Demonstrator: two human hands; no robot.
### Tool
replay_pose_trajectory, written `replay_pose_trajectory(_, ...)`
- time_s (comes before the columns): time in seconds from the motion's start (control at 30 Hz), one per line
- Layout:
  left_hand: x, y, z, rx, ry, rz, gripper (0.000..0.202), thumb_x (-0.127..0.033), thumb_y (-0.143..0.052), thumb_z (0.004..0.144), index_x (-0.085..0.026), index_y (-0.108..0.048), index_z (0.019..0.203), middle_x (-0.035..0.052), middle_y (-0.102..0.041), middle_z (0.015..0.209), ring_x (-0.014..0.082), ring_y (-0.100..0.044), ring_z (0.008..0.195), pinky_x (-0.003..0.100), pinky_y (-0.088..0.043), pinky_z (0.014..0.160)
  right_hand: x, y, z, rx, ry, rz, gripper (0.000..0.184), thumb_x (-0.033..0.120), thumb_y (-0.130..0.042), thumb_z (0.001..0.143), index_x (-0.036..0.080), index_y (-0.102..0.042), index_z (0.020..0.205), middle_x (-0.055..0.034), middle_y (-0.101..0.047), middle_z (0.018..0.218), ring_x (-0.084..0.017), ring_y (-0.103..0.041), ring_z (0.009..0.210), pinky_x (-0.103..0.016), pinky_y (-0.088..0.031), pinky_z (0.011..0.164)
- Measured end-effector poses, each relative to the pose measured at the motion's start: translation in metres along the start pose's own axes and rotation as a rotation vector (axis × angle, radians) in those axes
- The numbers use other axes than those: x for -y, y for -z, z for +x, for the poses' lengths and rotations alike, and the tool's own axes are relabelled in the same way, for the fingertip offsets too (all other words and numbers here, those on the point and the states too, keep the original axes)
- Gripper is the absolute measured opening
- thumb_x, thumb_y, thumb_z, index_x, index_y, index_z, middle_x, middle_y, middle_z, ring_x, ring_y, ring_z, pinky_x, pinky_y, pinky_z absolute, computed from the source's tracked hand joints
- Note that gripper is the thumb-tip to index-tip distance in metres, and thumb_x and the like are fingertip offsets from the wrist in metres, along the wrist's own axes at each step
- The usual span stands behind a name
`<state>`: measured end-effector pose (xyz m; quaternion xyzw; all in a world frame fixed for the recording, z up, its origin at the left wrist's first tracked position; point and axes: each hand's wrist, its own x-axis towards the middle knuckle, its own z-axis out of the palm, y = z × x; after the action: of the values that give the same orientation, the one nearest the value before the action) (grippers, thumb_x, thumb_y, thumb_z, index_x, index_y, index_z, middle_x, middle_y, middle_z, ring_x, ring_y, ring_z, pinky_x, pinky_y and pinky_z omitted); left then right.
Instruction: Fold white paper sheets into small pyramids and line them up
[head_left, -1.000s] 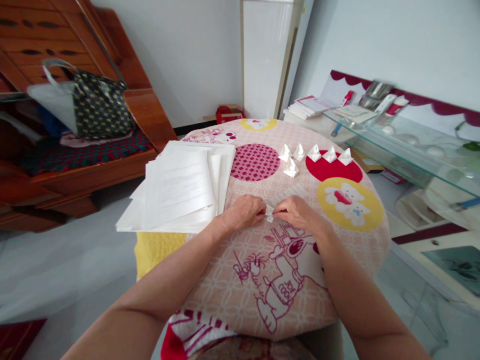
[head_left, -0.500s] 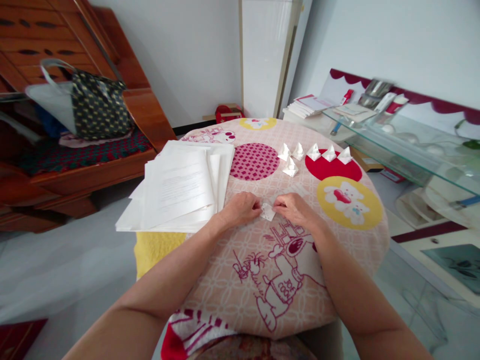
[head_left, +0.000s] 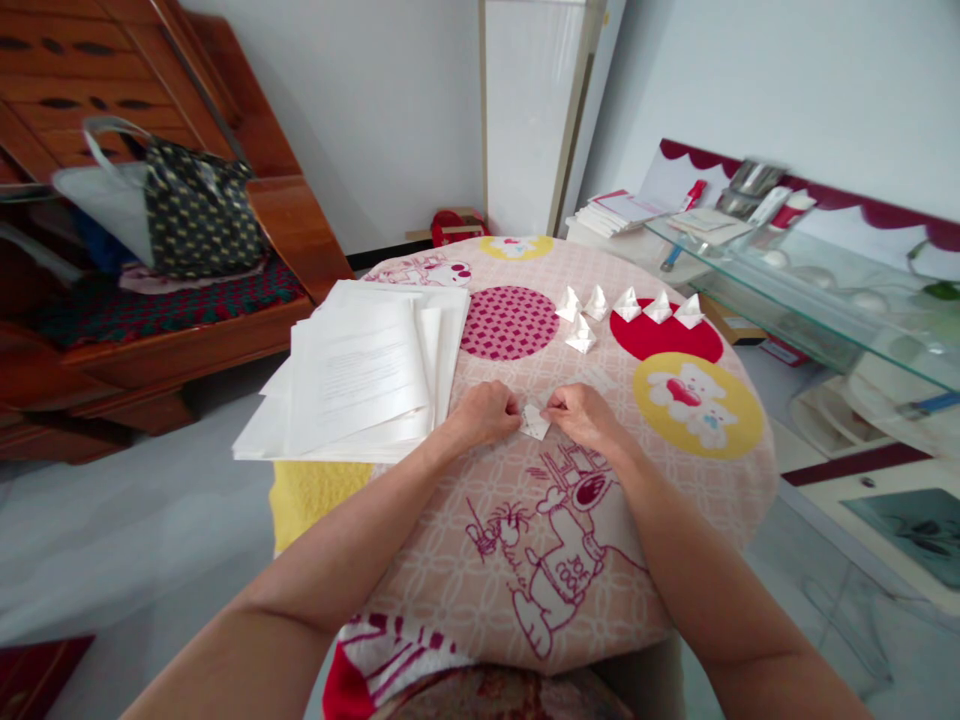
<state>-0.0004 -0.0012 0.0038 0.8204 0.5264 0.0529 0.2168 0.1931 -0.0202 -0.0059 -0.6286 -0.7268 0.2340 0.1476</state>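
Observation:
Between my two hands, just above or on the patterned tablecloth [head_left: 480, 560], is a small folded piece of white paper [head_left: 535, 423]. My left hand [head_left: 487, 411] pinches its left side with fingers closed. On the other side, the closed fingers of my right hand [head_left: 585, 413] grip the paper's right edge. Farther back stand several small folded paper boats [head_left: 580, 334], some of them on a red circle of the cloth. Left of my hands lies a stack of white paper sheets [head_left: 356, 370], the top one printed with text.
A glass shelf [head_left: 810, 285] with papers, metal bowls and a red item runs along the right side. To the left stands a wooden bench [head_left: 285, 235] holding a dark patterned bag [head_left: 199, 205]. A yellow cloth [head_left: 315, 500] hangs below the paper stack.
My right hand has shifted very slightly along the folded paper's right edge. Otherwise the hands, paper boats and stack look the same.

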Motion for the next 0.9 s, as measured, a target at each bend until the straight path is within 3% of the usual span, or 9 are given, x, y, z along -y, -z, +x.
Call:
replay_pose_trajectory(0.2, 0.001, -0.003, 0.001, -0.031, 0.011, -0.055, 0.016, -0.017, -0.064, 0.074, -0.016, -0.079, 0.071, 0.0032, -0.066, 0.061, 0.0161, -0.057, 0.059, 0.028, -0.041, 0.062, -0.006, 0.004, -0.001, 0.086, 0.011, 0.089, 0.012, 0.018, -0.065, 0.086, 0.017, -0.072, 0.076, 0.0002, -0.063, 0.059, -0.013, -0.056, 0.058, -0.026, -0.036, 0.058)
replay_pose_trajectory(0.53, -0.001, -0.003, 0.001, -0.031, 0.012, -0.027, 0.017, -0.016, -0.063, 0.075, -0.016, -0.079, 0.07, 0.0028, -0.065, 0.06, 0.0166, -0.057, 0.06, 0.029, -0.04, 0.063, 0.005, 0.001, 0.003, 0.052, -0.039, -0.098, 0.011, 0.021, -0.068, 0.087, 0.017, -0.076, 0.082, -0.0085, -0.075, 0.082, -0.02, -0.065, 0.077, -0.028, -0.04, 0.066)
replay_pose_trajectory(0.77, -0.004, -0.006, 0.001, -0.09, 0.095, -0.076, 0.019, -0.031, -0.067, 0.083, -0.016, -0.078, 0.079, 0.0048, -0.072, 0.073, 0.0172, -0.061, 0.067, 0.028, -0.042, 0.065, 0.01, 0.001, 0.002, 0.036, -0.081, -0.102, 0.013, 0.022, -0.068, 0.087, 0.016, -0.077, 0.08, -0.0092, -0.077, 0.081, -0.02, -0.066, 0.076, -0.028, -0.04, 0.064)
replay_pose_trajectory(0.9, -0.008, -0.004, 0.003, -0.079, 0.129, -0.118, 0.02, -0.035, -0.073, 0.081, -0.016, -0.077, 0.078, 0.0052, -0.072, 0.072, 0.0168, -0.061, 0.066, 0.028, -0.04, 0.063, 0.01, 0.001, 0.002, 0.026, -0.076, -0.091, 0.011, 0.022, -0.069, 0.087, 0.016, -0.076, 0.08, -0.0093, -0.076, 0.082, -0.019, -0.066, 0.077, -0.027, -0.04, 0.065)
